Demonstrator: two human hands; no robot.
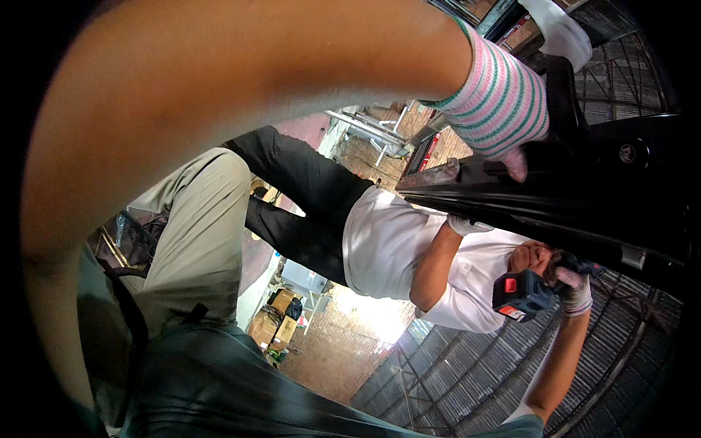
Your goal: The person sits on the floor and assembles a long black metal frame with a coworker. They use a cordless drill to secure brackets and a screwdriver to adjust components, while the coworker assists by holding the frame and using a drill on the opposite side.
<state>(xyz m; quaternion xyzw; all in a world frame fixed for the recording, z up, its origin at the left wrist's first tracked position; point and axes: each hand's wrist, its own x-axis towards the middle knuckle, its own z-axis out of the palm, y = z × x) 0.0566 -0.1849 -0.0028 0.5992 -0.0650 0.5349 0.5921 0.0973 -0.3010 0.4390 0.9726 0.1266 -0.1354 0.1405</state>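
Note:
My left hand point(504, 102), in a pink, white and green striped glove, grips a long black panel point(621, 197) by its edge. The thumb lies over the panel's face and the other fingers are mostly hidden. My right hand point(575, 292), in a pale glove, is wrapped around the handle of a cordless power drill point(520, 295). Its dark battery base, with red and orange labels, points toward me. The drill's front end is up by the panel's lower edge and its tip is hidden. A round emblem point(626, 152) sits on the panel.
A co-worker point(409, 241) in a white shirt and dark trousers stands close by, with a gloved hand point(467, 225) at the panel's edge. Cardboard boxes point(276, 317) stand near a brick wall point(339, 343). A white shape point(562, 36) above my left hand is unclear.

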